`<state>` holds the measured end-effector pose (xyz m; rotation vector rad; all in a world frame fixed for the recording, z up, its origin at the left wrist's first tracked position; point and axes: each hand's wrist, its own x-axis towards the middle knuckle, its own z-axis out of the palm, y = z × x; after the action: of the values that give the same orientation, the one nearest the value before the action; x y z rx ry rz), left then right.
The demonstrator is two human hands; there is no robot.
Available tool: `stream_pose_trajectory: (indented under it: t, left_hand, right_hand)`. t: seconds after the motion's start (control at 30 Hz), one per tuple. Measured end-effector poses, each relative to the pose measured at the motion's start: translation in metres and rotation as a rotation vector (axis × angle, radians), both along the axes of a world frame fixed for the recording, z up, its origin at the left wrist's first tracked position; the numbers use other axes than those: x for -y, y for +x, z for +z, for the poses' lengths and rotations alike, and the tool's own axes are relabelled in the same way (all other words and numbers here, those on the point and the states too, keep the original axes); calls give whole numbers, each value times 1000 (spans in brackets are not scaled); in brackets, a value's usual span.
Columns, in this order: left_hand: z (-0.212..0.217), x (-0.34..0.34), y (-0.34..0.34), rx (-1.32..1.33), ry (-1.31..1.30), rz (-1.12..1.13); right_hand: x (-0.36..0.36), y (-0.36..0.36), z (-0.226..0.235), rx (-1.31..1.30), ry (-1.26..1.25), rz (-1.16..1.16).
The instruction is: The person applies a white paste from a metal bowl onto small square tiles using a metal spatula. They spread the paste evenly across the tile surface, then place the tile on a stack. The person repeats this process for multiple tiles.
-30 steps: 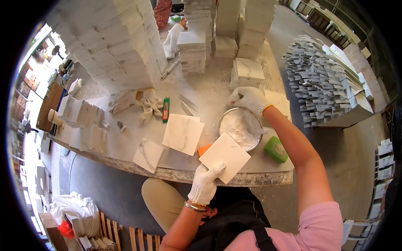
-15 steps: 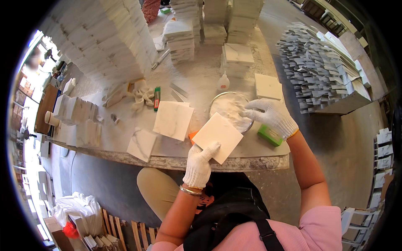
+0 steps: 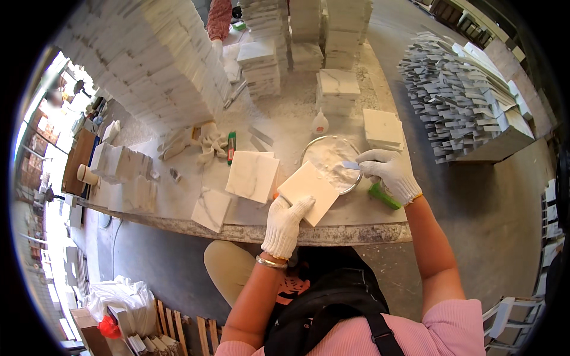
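My left hand, in a white knit glove, holds a square white tile tilted above the table's front edge. In its own white glove, my right hand grips a small flat scraper whose blade lies over a round metal bowl of white paste. A green object lies just under the right wrist. Two more marble tiles, a larger one and a smaller one, lie flat to the left of the held one.
A dusty stone worktable carries tall stacks of white tiles, a small glue bottle, a green marker and spare gloves. Another person's sleeve shows at the far end. Stacked grey pieces stand to the right.
My right hand has shifted from the bowl's far rim to its right side, now showing the scraper. The left hand stays on the tilted tile. The view has moved forward over the table.
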<state>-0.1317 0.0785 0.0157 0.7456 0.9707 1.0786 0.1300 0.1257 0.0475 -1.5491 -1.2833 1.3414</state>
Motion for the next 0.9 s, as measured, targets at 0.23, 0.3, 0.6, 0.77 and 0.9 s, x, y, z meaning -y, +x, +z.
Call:
stream_pose_trajectory:
  t: [0.23, 0.3, 0.6, 0.77, 0.9]
  left_hand:
    - [8, -13, 6, -165, 58, -59]
    - [5, -16, 10, -207, 89, -54]
    - [39, -10, 21, -1067, 567, 69]
    - [42, 0, 17, -613, 366, 54]
    - [20, 22, 16, -50, 15, -50]
  right_hand:
    - [8, -28, 30, 114, 235, 78]
    - [11, -28, 23, 264, 483, 99]
    - [47, -2, 14, 604, 683, -79]
    - [92, 17, -7, 585, 552, -168]
    - [122, 30, -31, 661, 580, -208]
